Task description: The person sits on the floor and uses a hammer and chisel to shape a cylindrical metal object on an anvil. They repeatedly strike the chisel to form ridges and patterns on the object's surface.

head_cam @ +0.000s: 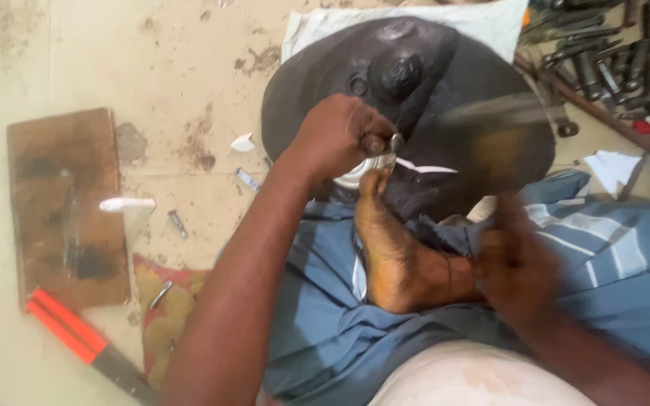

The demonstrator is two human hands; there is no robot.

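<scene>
A: Head view, nearest first: right hand (517, 263) blurred, fist closed on a hammer (502, 113), mid-swing by the look.
B: Left?
A: Left hand (336, 135) clamped round a punch (385, 143), tip on the black drum (408, 113) lying on the floor (114, 60), foot (389, 248) bracing it.
B: Handling?
A: Drum likely heavy, rigid, greasy. Punch is slim steel, best gripped mid-shaft.

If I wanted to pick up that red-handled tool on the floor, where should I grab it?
Probably by the red handles. They lie flat on the floor, side by side and bare, beside the wooden board. Come straight down from above and wrap your fingers across both. The dark end runs toward the person's arm, so it is the worse side.
</scene>
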